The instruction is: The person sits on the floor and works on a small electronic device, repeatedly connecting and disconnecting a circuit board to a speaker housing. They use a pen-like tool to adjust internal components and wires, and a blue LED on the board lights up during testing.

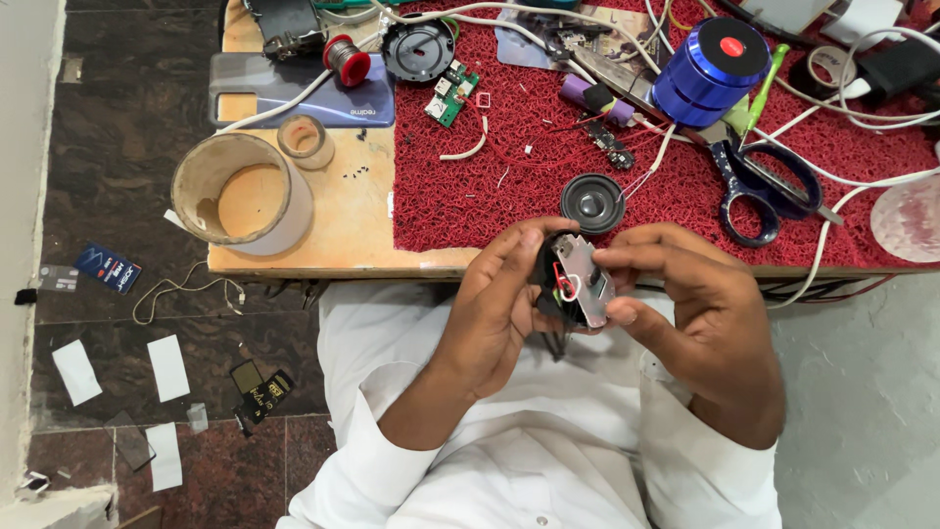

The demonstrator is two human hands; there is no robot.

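Both hands up over the lap, just off the near edge of the surface. Left hand curled round the black back of a small electronics module, fingers closed on it. Right hand pinching its right side, thumb and forefinger tight on the metal plate. Red wire looped across the front. Loose round speaker just beyond on the red mat, scissors further right, blue cylinder at the far side.
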